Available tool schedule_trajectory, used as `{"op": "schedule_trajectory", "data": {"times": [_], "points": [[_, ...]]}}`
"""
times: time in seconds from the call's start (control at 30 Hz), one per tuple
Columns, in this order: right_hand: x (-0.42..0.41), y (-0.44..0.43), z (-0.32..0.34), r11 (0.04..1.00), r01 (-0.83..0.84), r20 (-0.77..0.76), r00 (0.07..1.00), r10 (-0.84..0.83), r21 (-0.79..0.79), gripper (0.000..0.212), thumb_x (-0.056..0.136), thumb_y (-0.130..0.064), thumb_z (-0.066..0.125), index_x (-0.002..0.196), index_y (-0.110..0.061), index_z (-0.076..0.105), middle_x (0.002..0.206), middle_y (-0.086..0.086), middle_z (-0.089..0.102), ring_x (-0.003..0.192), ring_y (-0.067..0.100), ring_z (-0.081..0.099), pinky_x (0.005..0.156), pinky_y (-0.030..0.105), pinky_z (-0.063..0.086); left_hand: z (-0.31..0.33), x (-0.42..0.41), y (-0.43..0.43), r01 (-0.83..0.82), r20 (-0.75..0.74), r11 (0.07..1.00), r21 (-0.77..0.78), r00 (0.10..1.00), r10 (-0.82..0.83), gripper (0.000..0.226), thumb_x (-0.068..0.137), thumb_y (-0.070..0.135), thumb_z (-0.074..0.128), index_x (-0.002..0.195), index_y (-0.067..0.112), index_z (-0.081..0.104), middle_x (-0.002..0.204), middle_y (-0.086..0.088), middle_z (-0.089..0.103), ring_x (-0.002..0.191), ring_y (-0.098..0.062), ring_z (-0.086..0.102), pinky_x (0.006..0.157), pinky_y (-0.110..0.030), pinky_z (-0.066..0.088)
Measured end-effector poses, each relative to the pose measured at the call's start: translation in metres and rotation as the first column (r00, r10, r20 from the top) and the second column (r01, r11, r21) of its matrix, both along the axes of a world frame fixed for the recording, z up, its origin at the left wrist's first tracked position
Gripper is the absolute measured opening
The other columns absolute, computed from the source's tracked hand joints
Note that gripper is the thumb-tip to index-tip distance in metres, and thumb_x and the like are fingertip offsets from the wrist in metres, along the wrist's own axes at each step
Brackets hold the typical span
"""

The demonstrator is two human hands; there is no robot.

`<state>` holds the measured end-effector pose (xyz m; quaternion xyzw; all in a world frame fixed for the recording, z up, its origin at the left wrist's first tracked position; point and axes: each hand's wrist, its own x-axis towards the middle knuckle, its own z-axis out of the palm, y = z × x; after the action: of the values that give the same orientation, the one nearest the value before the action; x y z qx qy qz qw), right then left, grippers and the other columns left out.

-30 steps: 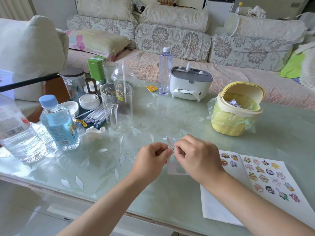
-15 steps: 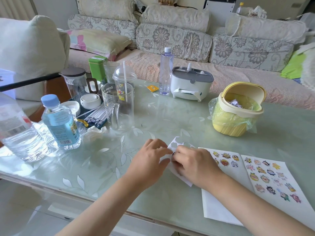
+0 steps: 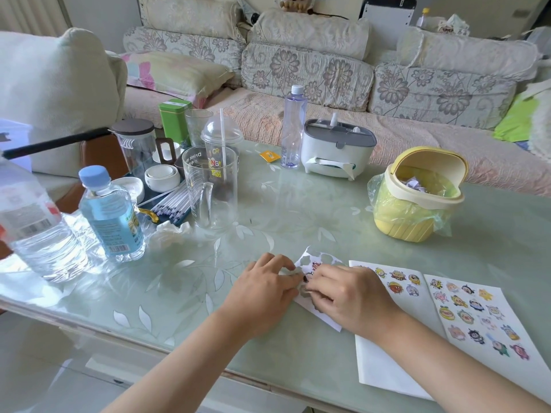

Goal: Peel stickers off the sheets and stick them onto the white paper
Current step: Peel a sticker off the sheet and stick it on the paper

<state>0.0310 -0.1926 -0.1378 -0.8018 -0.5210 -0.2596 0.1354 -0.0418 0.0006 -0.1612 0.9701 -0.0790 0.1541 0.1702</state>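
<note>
On the pale green glass worktop (image 3: 298,210), the left hand (image 3: 262,289) and the right hand (image 3: 348,296) meet over a small white sticker sheet full of cut-out holes (image 3: 328,318), the fingers (image 3: 283,262) of both curled and pinching it. The large white paper (image 3: 384,365), a few cartoon stickers (image 3: 398,275) along its top, lies at four o'clock from the right hand, with a fuller sticker sheet (image 3: 468,326) alongside at its three o'clock.

Body check: left hand (image 3: 262,289) and right hand (image 3: 348,296) both bare. Behind each hand, left forearm (image 3: 190,362) and right forearm (image 3: 447,362) bare to the frame edge (upper arms out of shot). Nails too small to judge.
</note>
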Motion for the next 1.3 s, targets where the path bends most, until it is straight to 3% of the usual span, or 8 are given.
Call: {"op": "schedule_trajectory", "data": {"times": [0.33, 0.5, 0.73, 0.83, 0.93, 1.0, 1.2, 1.3], "points": [[-0.011, 0.004, -0.004, 0.998, 0.055, 0.018, 0.998, -0.055, -0.031, 0.03, 0.091, -0.029, 0.049, 0.065, -0.022, 0.064, 0.065, -0.004, 0.052, 0.053, 0.017, 0.054, 0.04, 0.028, 0.039, 0.007, -0.003, -0.002, 0.052, 0.048, 0.994, 0.091, 0.997, -0.057, 0.043, 0.091, 0.031, 0.036, 0.118, 0.046, 0.064, 0.115, 0.012, 0.059, 0.104, -0.016, 0.056, 0.08, -0.031, 0.049], [-0.023, 0.001, -0.001, 0.999, -0.014, 0.038, 0.999, 0.016, -0.046, 0.016, 0.085, -0.019, 0.061, 0.069, -0.021, 0.061, 0.071, -0.004, 0.054, 0.059, 0.017, 0.052, 0.046, 0.028, 0.037, 0.014, -0.002, -0.007, 0.025, -0.062, 0.997, 0.066, 0.998, -0.021, 0.044, 0.086, 0.031, 0.034, 0.121, 0.045, 0.057, 0.121, 0.014, 0.052, 0.112, -0.015, 0.048, 0.09, -0.03, 0.044], [-0.014, -0.016, 0.022, 0.967, 0.158, -0.235, 0.966, -0.109, 0.201, 0.027, 0.07, -0.005, 0.075, 0.079, -0.031, 0.073, 0.082, -0.015, 0.065, 0.06, 0.001, 0.048, 0.052, 0.016, 0.038, 0.034, 0.006, -0.013, -0.044, -0.126, 0.967, -0.251, 0.992, 0.013, 0.035, 0.087, 0.015, 0.056, 0.108, 0.04, 0.067, 0.113, 0.015, 0.047, 0.103, -0.008, 0.039, 0.092, -0.022, 0.036], [-0.008, -0.027, 0.032, 0.948, 0.212, -0.333, 0.935, -0.125, 0.239, 0.031, 0.069, -0.002, 0.079, 0.08, -0.031, 0.074, 0.085, -0.018, 0.064, 0.058, -0.003, 0.042, 0.054, 0.012, 0.033, 0.053, 0.007, -0.028, -0.118, -0.158, 0.877, -0.466, 0.986, 0.049, 0.023, 0.09, 0.015, 0.059, 0.092, 0.035, 0.07, 0.098, 0.018, 0.06, 0.093, -0.004, 0.053, 0.082, -0.019, 0.042], [-0.002, -0.035, 0.039, 0.934, 0.212, -0.389, 0.917, -0.088, 0.288, 0.029, 0.074, -0.003, 0.081, 0.081, -0.03, 0.075, 0.085, -0.019, 0.061, 0.054, 0.002, 0.046, 0.054, 0.014, 0.035, 0.074, 0.009, -0.046, -0.197, -0.307, 0.573, -0.795, 0.946, -0.1, 0.008, 0.091, 0.018, 0.064, 0.093, 0.021, 0.071, 0.089, 0.004, 0.075, 0.073, -0.01, 0.062, 0.067, -0.019, 0.048], [0.001, -0.041, 0.043, 0.929, 0.201, -0.401, 0.914, -0.063, 0.31, 0.028, 0.076, -0.004, 0.08, 0.083, -0.03, 0.075, 0.086, -0.019, 0.06, 0.054, 0.005, 0.049, 0.053, 0.017, 0.038, 0.08, 0.011, -0.057, -0.247, -0.348, 0.425, -0.871, 0.921, -0.178, 0.011, 0.089, 0.018, 0.07, 0.099, 0.014, 0.07, 0.084, -0.003, 0.075, 0.067, -0.013, 0.06, 0.056, -0.014, 0.043], [0.011, -0.055, 0.049, 0.879, 0.32, -0.547, 0.833, -0.083, 0.354, 0.036, 0.082, 0.0, 0.072, 0.098, -0.032, 0.074, 0.09, -0.015, 0.064, 0.053, 0.013, 0.051, 0.059, 0.019, 0.044, 0.079, 0.027, -0.076, -0.305, -0.377, 0.364, -0.88, 0.915, -0.144, 0.017, 0.086, 0.021, 0.077, 0.101, 0.016, 0.071, 0.079, 0.006, 0.075, 0.063, -0.012, 0.056, 0.055, -0.016, 0.041], [0.017, -0.063, 0.055, 0.818, 0.493, -0.826, 0.563, -0.039, 0.298, 0.027, 0.09, -0.007, 0.064, 0.092, -0.032, 0.074, 0.08, -0.006, 0.071, 0.053, 0.016, 0.055, 0.057, 0.021, 0.046, 0.08, 0.034, -0.086, -0.292, -0.35, 0.357, -0.887, 0.931, -0.108, 0.013, 0.086, 0.02, 0.077, 0.097, 0.016, 0.074, 0.083, 0.0, 0.077, 0.063, -0.012, 0.056, 0.055, -0.015, 0.043]]}}
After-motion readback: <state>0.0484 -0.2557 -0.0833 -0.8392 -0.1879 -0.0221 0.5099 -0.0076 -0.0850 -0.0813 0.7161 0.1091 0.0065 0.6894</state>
